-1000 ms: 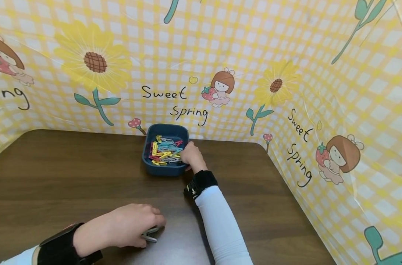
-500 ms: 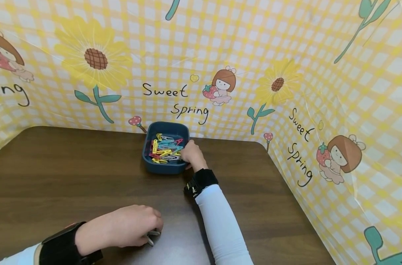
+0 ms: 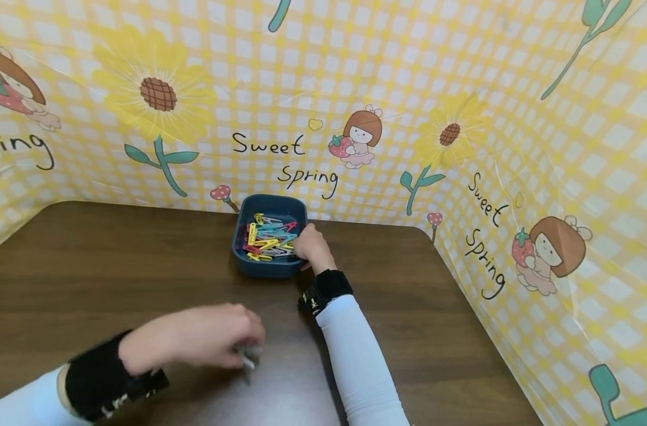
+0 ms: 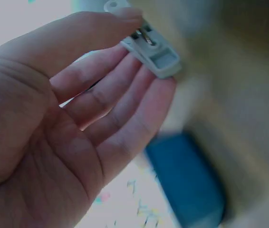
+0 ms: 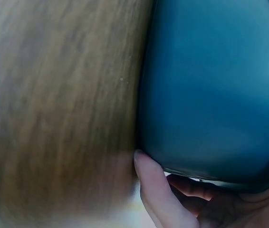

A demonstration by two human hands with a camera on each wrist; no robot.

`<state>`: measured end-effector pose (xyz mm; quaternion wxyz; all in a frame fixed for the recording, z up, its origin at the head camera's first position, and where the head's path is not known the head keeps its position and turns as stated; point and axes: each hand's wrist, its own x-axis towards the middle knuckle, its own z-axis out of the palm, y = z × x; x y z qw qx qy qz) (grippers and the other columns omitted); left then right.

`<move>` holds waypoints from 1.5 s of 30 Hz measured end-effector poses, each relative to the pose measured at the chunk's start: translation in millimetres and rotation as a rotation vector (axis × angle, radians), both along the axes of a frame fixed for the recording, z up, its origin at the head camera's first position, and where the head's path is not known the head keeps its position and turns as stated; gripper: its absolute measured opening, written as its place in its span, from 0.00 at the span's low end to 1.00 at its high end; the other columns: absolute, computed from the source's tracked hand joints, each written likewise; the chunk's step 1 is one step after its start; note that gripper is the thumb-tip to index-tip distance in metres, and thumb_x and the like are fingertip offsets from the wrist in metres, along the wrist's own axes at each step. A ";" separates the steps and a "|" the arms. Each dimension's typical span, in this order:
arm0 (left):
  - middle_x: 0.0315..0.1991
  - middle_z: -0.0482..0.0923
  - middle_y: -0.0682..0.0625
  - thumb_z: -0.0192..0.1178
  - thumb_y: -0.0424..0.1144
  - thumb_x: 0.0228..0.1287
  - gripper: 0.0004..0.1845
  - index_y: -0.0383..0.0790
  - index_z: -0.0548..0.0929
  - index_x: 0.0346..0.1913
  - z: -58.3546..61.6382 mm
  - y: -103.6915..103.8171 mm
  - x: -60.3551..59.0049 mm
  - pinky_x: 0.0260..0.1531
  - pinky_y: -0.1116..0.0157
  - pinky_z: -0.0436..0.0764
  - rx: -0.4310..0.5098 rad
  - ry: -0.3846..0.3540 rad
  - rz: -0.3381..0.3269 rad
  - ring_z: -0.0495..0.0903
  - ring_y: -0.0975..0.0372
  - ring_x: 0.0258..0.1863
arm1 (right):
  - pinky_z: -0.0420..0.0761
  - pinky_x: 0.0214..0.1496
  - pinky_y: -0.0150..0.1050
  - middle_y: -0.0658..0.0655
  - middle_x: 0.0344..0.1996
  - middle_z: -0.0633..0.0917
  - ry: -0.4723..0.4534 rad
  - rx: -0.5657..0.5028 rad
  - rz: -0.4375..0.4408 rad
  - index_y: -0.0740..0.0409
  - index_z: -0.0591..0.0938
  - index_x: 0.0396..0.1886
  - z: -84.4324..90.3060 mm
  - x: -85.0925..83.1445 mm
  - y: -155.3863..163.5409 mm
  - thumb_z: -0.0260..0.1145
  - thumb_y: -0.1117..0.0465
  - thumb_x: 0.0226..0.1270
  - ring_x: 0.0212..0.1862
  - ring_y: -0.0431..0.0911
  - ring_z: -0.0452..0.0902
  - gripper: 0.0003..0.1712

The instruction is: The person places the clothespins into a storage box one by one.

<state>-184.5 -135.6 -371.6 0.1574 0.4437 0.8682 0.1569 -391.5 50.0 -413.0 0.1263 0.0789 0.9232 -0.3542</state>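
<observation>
In the left wrist view, a pale grey clothespin (image 4: 156, 50) with a metal spring is pinched between the thumb and fingers of my left hand (image 4: 91, 109). The head view shows that left hand (image 3: 206, 334) over the near part of the table, the clothespin (image 3: 248, 358) blurred below its fingertips. Farther back, a dark blue plastic box (image 3: 270, 270) holds several yellow, blue, red and white clothespins (image 3: 270, 236). My right hand (image 3: 312, 245) grips the box at its right side. Up close in the right wrist view, its thumb lies against the wall of the box (image 5: 215, 95), near the tabletop.
The brown wood-grain table (image 3: 115, 260) extends on both sides of the box. A yellow checked cloth (image 3: 280, 77) with printed flowers and figures rises behind the table and along its right side. The box stands close to the back edge.
My left hand has drawn its fingers together on the grey clothespin and moved up and away from the table's front with it. The right hand stays on the box.
</observation>
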 end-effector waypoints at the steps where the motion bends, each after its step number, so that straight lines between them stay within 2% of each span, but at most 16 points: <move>1: 0.35 0.82 0.64 0.77 0.34 0.62 0.09 0.53 0.88 0.39 6.9 -3.8 -6.6 0.35 0.75 0.80 0.015 0.025 0.011 0.75 0.77 0.33 | 0.92 0.30 0.48 0.70 0.73 0.76 -0.001 -0.003 0.009 0.57 0.58 0.86 -0.2 -0.4 -0.3 0.57 0.58 0.87 0.50 0.60 0.88 0.35; 5: 0.36 0.84 0.62 0.76 0.35 0.64 0.08 0.51 0.89 0.41 39.8 -16.4 -44.5 0.37 0.73 0.83 0.062 0.106 0.078 0.78 0.75 0.34 | 0.92 0.30 0.48 0.71 0.75 0.74 -0.008 -0.023 0.020 0.57 0.57 0.87 -0.1 -3.1 0.3 0.57 0.58 0.87 0.50 0.61 0.87 0.36; 6: 0.36 0.85 0.61 0.75 0.35 0.65 0.07 0.51 0.89 0.42 47.4 -17.6 -57.4 0.37 0.71 0.83 0.064 0.124 0.101 0.78 0.73 0.34 | 0.92 0.29 0.48 0.70 0.75 0.75 -0.001 -0.023 0.020 0.56 0.57 0.87 -9.7 -11.9 2.7 0.57 0.57 0.86 0.49 0.60 0.88 0.37; 8: 0.36 0.87 0.57 0.74 0.35 0.67 0.06 0.47 0.90 0.45 59.4 -18.0 -87.4 0.38 0.67 0.86 0.073 0.155 0.148 0.81 0.69 0.35 | 0.92 0.29 0.48 0.69 0.74 0.75 -0.009 -0.024 -0.003 0.55 0.57 0.87 -9.6 -14.1 4.8 0.58 0.58 0.86 0.48 0.59 0.88 0.37; 10: 0.40 0.89 0.51 0.72 0.34 0.69 0.08 0.42 0.91 0.49 64.9 -17.5 -119.3 0.42 0.60 0.88 0.082 0.175 0.226 0.84 0.63 0.38 | 0.92 0.30 0.49 0.69 0.75 0.74 -0.019 -0.028 -0.017 0.54 0.56 0.87 -10.4 -16.2 7.1 0.58 0.58 0.86 0.49 0.59 0.88 0.38; 12: 0.44 0.91 0.44 0.70 0.33 0.70 0.12 0.37 0.90 0.53 63.9 -15.5 -149.6 0.48 0.54 0.89 0.092 0.178 0.326 0.87 0.57 0.43 | 0.92 0.30 0.49 0.68 0.77 0.73 -0.029 -0.018 -0.021 0.54 0.55 0.87 -13.0 -19.4 8.3 0.57 0.58 0.87 0.49 0.59 0.88 0.38; 13: 0.47 0.91 0.41 0.70 0.33 0.71 0.13 0.34 0.90 0.55 61.2 -14.4 -163.1 0.51 0.52 0.89 0.095 0.179 0.373 0.88 0.53 0.46 | 0.92 0.30 0.50 0.69 0.78 0.72 -0.038 -0.020 -0.024 0.55 0.55 0.87 -4.1 -11.0 7.1 0.56 0.59 0.87 0.50 0.61 0.87 0.37; 15: 0.51 0.91 0.37 0.70 0.32 0.70 0.16 0.30 0.89 0.58 53.5 -11.8 -185.9 0.56 0.49 0.89 0.083 0.174 0.462 0.89 0.49 0.51 | 0.92 0.30 0.49 0.69 0.78 0.71 -0.044 -0.009 -0.023 0.55 0.55 0.88 -7.0 -12.4 6.6 0.56 0.59 0.87 0.51 0.60 0.87 0.37; 17: 0.52 0.91 0.35 0.69 0.32 0.70 0.16 0.29 0.89 0.57 44.4 -7.7 -203.8 0.58 0.48 0.88 0.041 0.191 0.516 0.89 0.47 0.54 | 0.91 0.28 0.48 0.69 0.78 0.72 -0.043 0.010 -0.022 0.54 0.56 0.88 -9.4 -12.1 5.3 0.56 0.58 0.88 0.48 0.60 0.88 0.37; 20: 0.52 0.91 0.34 0.69 0.30 0.69 0.14 0.28 0.91 0.54 32.1 -3.4 -221.6 0.57 0.47 0.89 -0.016 0.218 0.539 0.89 0.47 0.52 | 0.91 0.27 0.48 0.69 0.77 0.73 -0.028 0.016 -0.013 0.54 0.55 0.88 -9.2 -6.0 3.9 0.57 0.57 0.88 0.43 0.59 0.88 0.38; 22: 0.52 0.91 0.35 0.68 0.29 0.69 0.12 0.29 0.91 0.52 26.2 -1.8 -228.2 0.56 0.48 0.89 -0.039 0.234 0.550 0.88 0.48 0.50 | 0.91 0.27 0.48 0.70 0.78 0.72 -0.016 0.012 0.003 0.54 0.53 0.89 -7.7 -0.4 2.6 0.56 0.58 0.88 0.41 0.58 0.89 0.38; 26: 0.52 0.90 0.35 0.68 0.28 0.69 0.14 0.28 0.90 0.54 21.2 -6.7 -231.5 0.56 0.48 0.88 -0.043 0.225 0.601 0.87 0.48 0.50 | 0.92 0.30 0.48 0.70 0.80 0.70 -0.006 -0.013 0.037 0.54 0.50 0.90 -4.5 8.9 -3.3 0.54 0.59 0.88 0.41 0.58 0.89 0.40; 33: 0.58 0.87 0.32 0.67 0.32 0.73 0.16 0.28 0.88 0.59 19.9 -17.3 -229.8 0.62 0.44 0.84 0.038 0.223 0.608 0.85 0.43 0.59 | 0.92 0.31 0.49 0.70 0.79 0.71 0.003 -0.024 0.030 0.55 0.53 0.89 -2.6 10.3 -7.3 0.56 0.58 0.87 0.52 0.61 0.88 0.38; 41: 0.69 0.81 0.30 0.66 0.41 0.77 0.26 0.29 0.80 0.70 11.8 -20.3 -224.4 0.73 0.40 0.77 0.152 0.237 0.605 0.79 0.39 0.70 | 0.91 0.27 0.48 0.69 0.79 0.72 -0.027 -0.001 0.015 0.54 0.54 0.89 -12.3 -7.9 -4.5 0.56 0.57 0.86 0.47 0.60 0.89 0.39; 43: 0.74 0.77 0.30 0.65 0.42 0.78 0.29 0.30 0.76 0.74 9.8 -21.6 -222.3 0.76 0.39 0.74 0.169 0.250 0.604 0.75 0.38 0.74 | 0.91 0.28 0.49 0.69 0.78 0.73 -0.018 -0.021 0.008 0.54 0.57 0.88 -12.6 -7.5 -2.9 0.57 0.58 0.85 0.49 0.61 0.89 0.38; 45: 0.78 0.71 0.31 0.64 0.43 0.79 0.32 0.31 0.73 0.77 8.8 -23.4 -217.9 0.79 0.37 0.70 0.185 0.256 0.613 0.70 0.38 0.78 | 0.93 0.34 0.50 0.70 0.77 0.73 -0.014 -0.035 -0.002 0.57 0.58 0.86 -1.5 6.8 -3.2 0.56 0.60 0.87 0.54 0.62 0.88 0.35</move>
